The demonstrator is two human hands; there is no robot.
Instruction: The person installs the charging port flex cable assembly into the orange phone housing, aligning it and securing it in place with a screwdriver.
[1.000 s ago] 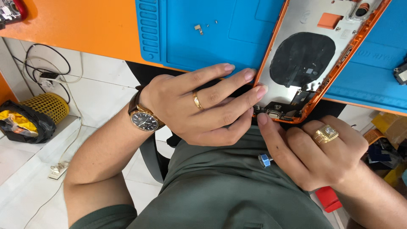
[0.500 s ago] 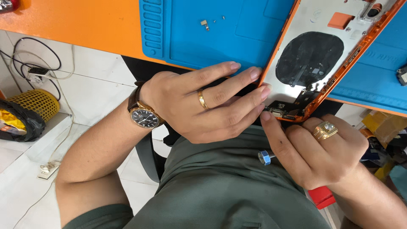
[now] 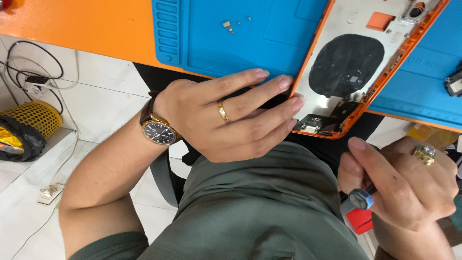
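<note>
An opened phone back housing (image 3: pixel 356 72) with an orange frame and a round black coil lies tilted on a blue work mat (image 3: pixel 240 43). Its lower corner overhangs the orange table edge. My left hand (image 3: pixel 226 115), with a gold ring and a brown-strapped wristwatch, rests its fingertips against the housing's lower left edge and holds it steady. My right hand (image 3: pixel 404 188), wearing a large gold ring, grips a small screwdriver with a blue cap (image 3: pixel 360 198), just below and to the right of the housing's corner, apart from it.
Tiny screws and small parts (image 3: pixel 231 25) lie on the mat. A dark component (image 3: pixel 453 83) sits at the mat's right edge. Below the orange table (image 3: pixel 86 24) are a yellow mesh basket (image 3: pixel 33 118), cables and a power strip (image 3: pixel 50 192) on white tiles.
My right hand has drawn the screwdriver down and to the right, away from the housing's lower corner. The left hand stays on the housing.
</note>
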